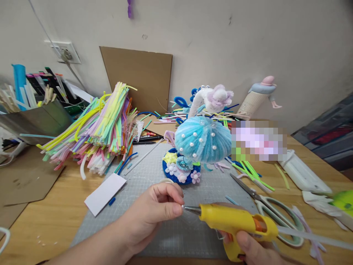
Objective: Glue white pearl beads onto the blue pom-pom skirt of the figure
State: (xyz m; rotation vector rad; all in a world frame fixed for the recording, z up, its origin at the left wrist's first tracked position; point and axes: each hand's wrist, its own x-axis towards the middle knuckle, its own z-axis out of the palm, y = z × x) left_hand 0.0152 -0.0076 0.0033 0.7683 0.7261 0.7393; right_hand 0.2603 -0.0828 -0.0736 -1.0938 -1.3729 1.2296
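R hand (253, 248), cut off at bottom edge, grips handle of yellow glue gun (231, 221); some fingers hidden, can't tell if trigger's squeezed. Glue stick (311, 235) runs from gun's back & off R edge of view. L hand (156, 209) pinches tiny bead (183, 207) btwn thumb & index, mostly covered. Gun's above grey mat (176, 237), nearer than blue shade (202, 141), long axis roughly L-R, nozzle pointing L at bead; contact unclear. Pixelated patch R of shade unreadable.
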